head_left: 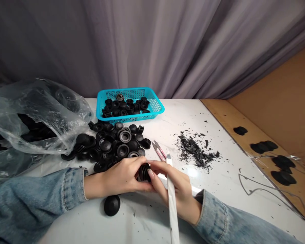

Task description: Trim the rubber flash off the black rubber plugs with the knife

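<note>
My left hand is closed around a black ribbed rubber plug, held just above the table's near side. The thumb and index finger of my right hand press on the same plug. A long white-wrapped tool with a small grey tip lies across my right hand, apparently held in it; its lower end runs out of view. Beyond my hands, a heap of similar black plugs covers the table. One domed plug rests alone below my left wrist. Pink-handled thread snips lie just past my fingers.
A blue plastic basket with several plugs stands behind the heap. At left, a clear plastic bag holds black pieces. Black rubber shavings are scattered at right. More black pieces lie on the brown strip beside the wall.
</note>
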Available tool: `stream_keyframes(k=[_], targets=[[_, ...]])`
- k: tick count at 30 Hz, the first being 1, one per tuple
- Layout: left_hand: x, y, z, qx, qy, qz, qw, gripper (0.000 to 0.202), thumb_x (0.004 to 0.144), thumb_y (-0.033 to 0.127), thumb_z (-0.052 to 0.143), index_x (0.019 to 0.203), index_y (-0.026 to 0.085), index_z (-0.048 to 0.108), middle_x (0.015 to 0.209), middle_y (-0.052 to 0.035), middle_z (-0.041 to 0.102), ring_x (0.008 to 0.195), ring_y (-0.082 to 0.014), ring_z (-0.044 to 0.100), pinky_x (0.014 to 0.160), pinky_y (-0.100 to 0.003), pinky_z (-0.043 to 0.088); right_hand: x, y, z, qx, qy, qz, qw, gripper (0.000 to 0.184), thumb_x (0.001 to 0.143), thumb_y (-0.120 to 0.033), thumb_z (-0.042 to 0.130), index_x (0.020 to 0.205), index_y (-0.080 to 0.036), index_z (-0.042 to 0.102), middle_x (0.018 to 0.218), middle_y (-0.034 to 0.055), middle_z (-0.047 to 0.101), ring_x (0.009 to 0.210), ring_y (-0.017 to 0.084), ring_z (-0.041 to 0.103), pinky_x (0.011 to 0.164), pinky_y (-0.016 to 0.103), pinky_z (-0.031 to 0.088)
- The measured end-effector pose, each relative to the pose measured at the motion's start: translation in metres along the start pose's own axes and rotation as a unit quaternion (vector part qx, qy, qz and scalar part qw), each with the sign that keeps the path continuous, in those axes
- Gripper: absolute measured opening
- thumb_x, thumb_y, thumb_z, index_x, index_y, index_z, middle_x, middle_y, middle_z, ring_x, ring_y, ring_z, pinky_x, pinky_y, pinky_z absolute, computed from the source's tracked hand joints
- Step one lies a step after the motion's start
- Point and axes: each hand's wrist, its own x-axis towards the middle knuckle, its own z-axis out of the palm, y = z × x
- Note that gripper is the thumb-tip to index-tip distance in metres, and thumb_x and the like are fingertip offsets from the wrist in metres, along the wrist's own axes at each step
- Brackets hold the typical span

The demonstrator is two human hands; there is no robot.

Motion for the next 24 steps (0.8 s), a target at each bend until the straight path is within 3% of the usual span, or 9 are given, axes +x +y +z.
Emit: stream_keyframes(k=[4, 7, 11, 16, 20, 24], targets=[[0.004, 0.0, -0.004, 0.037, 0.006, 0.051, 0.998, 0.026, 0.082, 0.039, 0.058, 0.088, 0.013, 0.059, 0.08, -0.0038, 0.061, 0.071, -0.0155, 0.06, 0.066, -0.024, 0.049, 0.017, -0.008, -0.007, 0.007, -0.038, 0.016, 0.999, 0.022, 0.082, -0.01, 0.054, 0.103, -0.016, 0.059, 0.07, 0.001, 0.062, 0.059, 0.01, 0.058, 0.057, 0.022, 0.051], [0.007, -0.002, -0.009, 0.048, 0.048, 0.077, 0.995, 0.032, 0.079, 0.045, 0.06, 0.086, 0.014, 0.062, 0.084, -0.0045, 0.064, 0.076, -0.0161, 0.062, 0.071, -0.023, 0.049, 0.032, -0.008, -0.011, 0.073, -0.065, 0.085, 0.992, 0.019, 0.083, -0.016, 0.055, 0.1, -0.018, 0.061, 0.068, -0.0002, 0.061, 0.058, 0.01, 0.057, 0.055, 0.023, 0.05], [0.01, -0.006, -0.016, 0.043, 0.095, 0.093, 0.99, 0.033, 0.078, 0.045, 0.061, 0.076, 0.012, 0.063, 0.069, -0.0027, 0.063, 0.065, -0.0141, 0.061, 0.062, -0.021, 0.048, 0.041, 0.001, -0.009, 0.248, -0.086, 0.24, 0.935, 0.02, 0.08, -0.026, 0.062, 0.098, -0.019, 0.063, 0.063, -0.0021, 0.058, 0.051, 0.009, 0.052, 0.05, 0.023, 0.045], [0.01, -0.008, -0.02, -0.04, 0.043, 0.104, 0.993, 0.021, 0.08, 0.034, 0.062, 0.076, 0.014, 0.065, 0.07, -0.0006, 0.065, 0.063, -0.0107, 0.061, 0.062, -0.017, 0.047, 0.037, 0.012, -0.005, 0.367, -0.087, 0.31, 0.873, 0.024, 0.075, -0.028, 0.068, 0.097, -0.019, 0.065, 0.063, -0.0024, 0.057, 0.05, 0.008, 0.049, 0.05, 0.024, 0.041], [0.008, -0.01, -0.019, -0.061, 0.005, 0.097, 0.993, 0.021, 0.084, 0.032, 0.057, 0.078, 0.014, 0.067, 0.073, -0.0018, 0.067, 0.065, -0.0112, 0.062, 0.062, -0.017, 0.047, 0.034, 0.017, -0.003, 0.408, -0.09, 0.326, 0.848, 0.024, 0.071, -0.026, 0.07, 0.093, -0.018, 0.066, 0.059, -0.0034, 0.058, 0.046, 0.008, 0.049, 0.047, 0.023, 0.039], [0.007, -0.011, -0.019, -0.054, -0.006, 0.103, 0.993, 0.026, 0.087, 0.034, 0.053, 0.078, 0.014, 0.068, 0.068, -0.0014, 0.066, 0.059, -0.0102, 0.06, 0.055, -0.016, 0.044, 0.034, 0.017, -0.003, 0.423, -0.09, 0.322, 0.842, 0.02, 0.071, -0.025, 0.07, 0.089, -0.018, 0.066, 0.058, -0.0035, 0.059, 0.044, 0.007, 0.049, 0.044, 0.022, 0.039]])
